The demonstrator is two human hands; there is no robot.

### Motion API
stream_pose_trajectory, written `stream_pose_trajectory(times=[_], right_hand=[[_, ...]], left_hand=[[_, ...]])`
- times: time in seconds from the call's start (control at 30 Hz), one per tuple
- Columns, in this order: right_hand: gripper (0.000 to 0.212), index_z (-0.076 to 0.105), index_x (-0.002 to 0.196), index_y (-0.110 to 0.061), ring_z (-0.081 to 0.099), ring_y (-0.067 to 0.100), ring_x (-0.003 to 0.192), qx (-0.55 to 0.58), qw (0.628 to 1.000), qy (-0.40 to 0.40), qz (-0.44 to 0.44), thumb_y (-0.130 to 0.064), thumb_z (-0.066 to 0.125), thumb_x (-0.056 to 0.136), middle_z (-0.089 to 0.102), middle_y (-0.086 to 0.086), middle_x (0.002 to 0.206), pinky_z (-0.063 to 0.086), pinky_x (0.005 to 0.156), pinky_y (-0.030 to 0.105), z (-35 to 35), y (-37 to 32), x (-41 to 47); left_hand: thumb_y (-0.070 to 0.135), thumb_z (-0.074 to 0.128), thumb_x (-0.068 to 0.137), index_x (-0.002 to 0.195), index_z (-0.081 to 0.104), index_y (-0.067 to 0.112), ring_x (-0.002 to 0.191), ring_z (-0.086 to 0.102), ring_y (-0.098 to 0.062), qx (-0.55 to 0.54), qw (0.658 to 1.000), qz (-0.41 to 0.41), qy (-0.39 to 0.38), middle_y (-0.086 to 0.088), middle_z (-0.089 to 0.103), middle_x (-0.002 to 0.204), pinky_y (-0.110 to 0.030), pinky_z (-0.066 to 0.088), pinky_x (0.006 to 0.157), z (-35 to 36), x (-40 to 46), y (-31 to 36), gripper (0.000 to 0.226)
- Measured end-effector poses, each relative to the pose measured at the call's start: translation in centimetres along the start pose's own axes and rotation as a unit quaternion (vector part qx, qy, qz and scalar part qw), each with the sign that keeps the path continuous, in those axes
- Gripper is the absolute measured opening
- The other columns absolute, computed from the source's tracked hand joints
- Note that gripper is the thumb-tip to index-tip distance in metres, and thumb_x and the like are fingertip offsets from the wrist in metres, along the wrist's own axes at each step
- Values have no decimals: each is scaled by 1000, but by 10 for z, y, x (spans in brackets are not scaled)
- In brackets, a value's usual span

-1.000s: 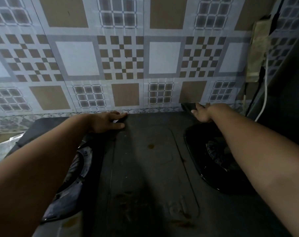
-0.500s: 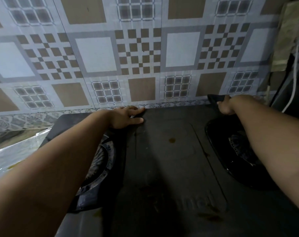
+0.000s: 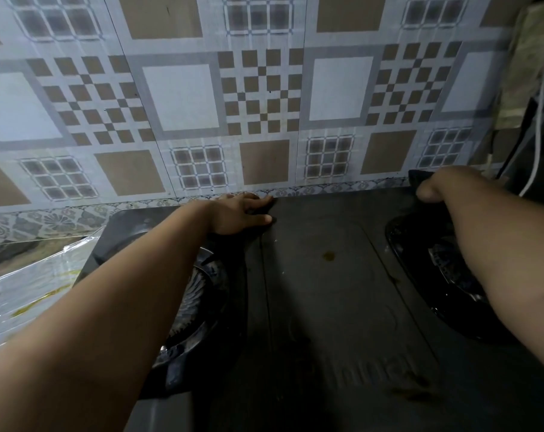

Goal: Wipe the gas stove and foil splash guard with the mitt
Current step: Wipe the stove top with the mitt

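fingers [image 3: 258, 210] flat on stove [image 3: 326, 307]; right hand [image 3: 432, 190] grips mitt [image 3: 418, 179]; foil [image 3: 30, 285] left.

left hand [image 3: 240, 215]: flat, fingers extended | right hand [image 3: 436, 187]: curled (gripping dark cloth)

1. A home kitchen, dimly lit.
2. A dark two-burner gas stove [image 3: 326, 291] fills the foreground, one burner [image 3: 196, 294] at its left edge, another [image 3: 445, 269] at its right.
3. Patterned wall tiles [image 3: 258, 98] in brown, grey and white rise along the stove's back edge.
4. A crinkled foil splash guard [image 3: 30, 285] stands off the stove's left side.
5. White cables [image 3: 538, 145] hang in the right corner.
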State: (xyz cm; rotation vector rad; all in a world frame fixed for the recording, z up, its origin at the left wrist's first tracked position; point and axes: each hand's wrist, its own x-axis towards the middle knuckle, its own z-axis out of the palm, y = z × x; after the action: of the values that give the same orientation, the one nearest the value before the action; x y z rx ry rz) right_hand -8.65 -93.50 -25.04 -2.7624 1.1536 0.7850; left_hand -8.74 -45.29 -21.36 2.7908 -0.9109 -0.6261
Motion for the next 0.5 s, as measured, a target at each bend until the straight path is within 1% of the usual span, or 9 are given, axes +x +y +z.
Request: stream_pose_trajectory(times=[0.03, 0.07, 0.13, 0.2, 0.27, 0.3, 0.37, 0.43, 0.5], right_hand=[[82, 44, 143, -9, 60, 38, 96, -29, 999, 6, -14, -42, 62, 71, 54, 19, 127, 54, 86, 49, 0, 2, 20], [83, 44, 143, -8, 61, 39, 96, -42, 999, -8, -9, -41, 62, 69, 54, 19, 126, 54, 87, 50, 2, 0, 21], [83, 42, 144, -8, 60, 41, 98, -49, 998, 7, -31, -38, 63, 70, 53, 20, 128, 54, 87, 52, 5, -7, 12], [88, 36, 149, -11, 59, 41, 102, -25, 999, 5, -32, -39, 66, 70, 50, 20, 133, 53, 88, 52, 6, -20, 6], [98, 31, 150, -13, 59, 42, 100, 19, 999, -2, -27, -43, 68, 64, 51, 20, 131, 52, 88, 53, 12, -39, -22], [103, 26, 152, -15, 57, 43, 104, 43, 999, 13, -23, -45, 66, 63, 48, 20, 135, 50, 91, 53, 15, -48, -44], [104, 8, 156, -16, 46, 44, 123, 74, 996, 54, -11, -52, 58, 72, 33, 21, 151, 39, 106, 53, 23, -68, -116], [91, -2, 156, -15, 28, 42, 140, 50, 994, 97, -29, -54, 43, 87, 16, 21, 160, 22, 117, 51, 30, -83, -178], [74, -6, 156, -17, 7, 39, 148, 33, 990, 119, -73, -50, 27, 99, -1, 20, 163, 6, 120, 49, 39, -94, -213]], left_hand=[[85, 30, 78, 151, 10, 52, 146, 23, -30, 2, 1000, 1, 1, 10, 17, 163, -57, 16, 119, 1, 0, -1, 83], [87, 28, 74, 151, 9, 54, 146, 22, -30, 3, 1000, 0, 1, 10, 17, 163, -57, 16, 118, 1, 1, -2, 86], [89, 27, 72, 149, 8, 56, 148, 19, -31, 5, 1000, -4, 2, 10, 16, 163, -59, 14, 118, 2, 2, -3, 86], [85, 29, 79, 149, 7, 56, 149, 15, -32, 12, 1000, -8, 5, 9, 15, 164, -59, 13, 118, 3, 4, -3, 79], [81, 30, 85, 150, 6, 55, 149, 15, -33, 18, 1000, -6, 6, 8, 14, 164, -60, 12, 118, 2, 4, -3, 75], [80, 31, 86, 150, 6, 54, 149, 15, -34, 20, 1000, -6, 5, 7, 13, 164, -60, 12, 118, 2, 3, -1, 74], [74, 32, 90, 152, 5, 52, 149, 13, -34, 21, 1000, -9, 1, 6, 11, 165, -61, 10, 118, 0, 1, 2, 70], [68, 32, 95, 153, 6, 48, 150, 10, -33, 17, 1000, -11, -2, 5, 9, 166, -61, 8, 119, -2, -2, 6, 66], [62, 30, 98, 154, 7, 46, 151, 8, -32, 13, 1000, -8, -1, 4, 9, 166, -59, 6, 120, -2, -4, 7, 62]])
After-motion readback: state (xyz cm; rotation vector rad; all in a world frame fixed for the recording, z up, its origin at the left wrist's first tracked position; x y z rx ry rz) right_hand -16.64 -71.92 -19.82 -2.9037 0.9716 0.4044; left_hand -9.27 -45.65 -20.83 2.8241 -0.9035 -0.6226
